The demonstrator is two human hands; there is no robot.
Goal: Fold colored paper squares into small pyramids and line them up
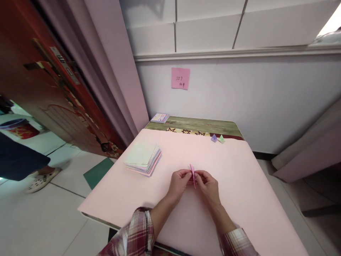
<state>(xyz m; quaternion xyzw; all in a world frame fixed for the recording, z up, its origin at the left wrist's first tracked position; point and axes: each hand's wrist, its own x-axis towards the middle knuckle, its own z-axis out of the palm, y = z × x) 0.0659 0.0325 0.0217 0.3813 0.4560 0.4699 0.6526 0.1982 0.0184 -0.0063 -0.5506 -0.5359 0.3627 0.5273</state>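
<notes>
Between my two hands is a small folded piece of pink paper (192, 170), seen nearly edge-on above the pink-covered table (234, 199). My left hand (179, 182) pinches it from the left with thumb and fingers. From the right, my right hand (208, 185) grips the same paper, its thumb and forefinger pressed against it. The fingertips cover much of the fold, so its exact shape is hidden. To the left of my hands lies a stack of pastel paper sheets (142, 156), pale green on top.
Two small folded paper pieces, one purple (214, 138) and one green (221, 139), sit at the table's far side. A small printed pack (160, 118) lies at the far left corner. A pink note (180, 78) is on the wall. Someone's leg and shoe (44, 180) show at left.
</notes>
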